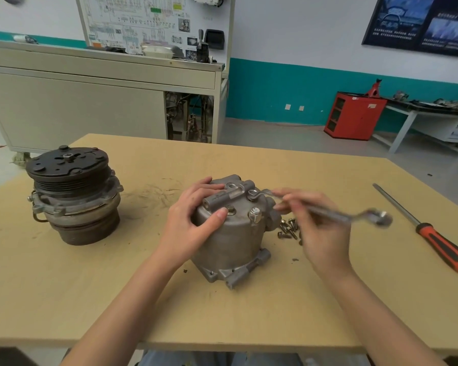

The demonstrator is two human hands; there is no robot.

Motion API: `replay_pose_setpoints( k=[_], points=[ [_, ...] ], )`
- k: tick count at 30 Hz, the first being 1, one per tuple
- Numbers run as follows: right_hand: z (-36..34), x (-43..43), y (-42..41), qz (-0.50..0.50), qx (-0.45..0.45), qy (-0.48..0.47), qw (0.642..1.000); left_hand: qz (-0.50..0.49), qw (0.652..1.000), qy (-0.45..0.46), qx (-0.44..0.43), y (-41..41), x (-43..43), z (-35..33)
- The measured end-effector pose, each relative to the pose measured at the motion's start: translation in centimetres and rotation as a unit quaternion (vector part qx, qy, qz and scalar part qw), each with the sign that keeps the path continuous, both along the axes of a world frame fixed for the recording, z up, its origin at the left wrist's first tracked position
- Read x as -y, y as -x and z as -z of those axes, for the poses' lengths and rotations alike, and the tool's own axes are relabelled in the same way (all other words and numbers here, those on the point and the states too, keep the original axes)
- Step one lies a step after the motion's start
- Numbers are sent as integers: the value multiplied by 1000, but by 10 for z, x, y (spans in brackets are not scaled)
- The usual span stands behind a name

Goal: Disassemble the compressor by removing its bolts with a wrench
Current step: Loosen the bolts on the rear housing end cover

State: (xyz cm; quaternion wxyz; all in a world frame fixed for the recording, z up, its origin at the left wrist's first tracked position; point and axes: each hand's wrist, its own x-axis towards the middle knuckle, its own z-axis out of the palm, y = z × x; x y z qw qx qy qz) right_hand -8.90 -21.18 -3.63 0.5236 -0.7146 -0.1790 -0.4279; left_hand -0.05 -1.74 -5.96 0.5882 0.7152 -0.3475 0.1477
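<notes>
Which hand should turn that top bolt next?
Right. The right hand holds the wrench, whose end sits on the top bolt. The left hand holds the compressor housing steady.

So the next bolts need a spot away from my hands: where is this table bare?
Bare: the table at its near-left corner, in front of the pulley assembly; the far strip behind the compressor housing. Crowded: right of the housing, with loose bolts, the right hand gripping the wrench, and the screwdriver.
</notes>
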Motion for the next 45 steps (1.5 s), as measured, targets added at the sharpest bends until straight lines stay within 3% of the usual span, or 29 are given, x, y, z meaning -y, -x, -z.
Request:
replay_pose_setpoints(
  k=[2, 4, 6, 9, 12, 16, 19, 22, 25, 31, 34, 39, 45],
  points=[
    [-7, 14, -16, -122, -109, -210, 964, -2, 1000, 2, 1, -1, 0, 0],
    [-16, 25, -42, -235, -216, -351, 880, -7, 1000, 7, 1, -1, 2, 0],
    [-27, 29, -71, -296, -296, -378, 826, -10, 1000, 11, 1, -1, 2, 1],
    [-38, 24, -101, -354, -355, -330, 800, -13, 1000, 7, 4, -1, 3, 1],
    [-47, 28, -101, -358, -353, -279, 818, -12, 1000, 13, 10, -1, 3, 2],
    [-62, 38, -73, -295, -212, -265, 893, -12, 1000, 19, 14, -3, 4, 4],
    [-59, 23, -43, -153, -133, -134, 970, -13, 999, 22, 20, -4, 4, 4],
    [-40, -2, -17, 13, -14, 31, 999, -12, 1000, 21, 20, -5, 4, 5],
    [-22, -15, -2, 115, 86, 167, 975, -13, 1000, 20, 21, -5, 3, 6],
    [-10, -24, 10, 213, 170, 310, 911, -12, 1000, 19, 21, -4, 3, 5],
    [-7, -23, 10, 237, 182, 313, 901, -12, 1000, 17, 17, -4, 3, 4],
    [-8, -22, 11, 226, 172, 283, 916, -12, 1000, 16, 11, -3, 3, 4],
    [-10, -27, 5, 248, 225, 359, 871, -12, 1000, 22, 10, -3, 4, 4]
  ],
)
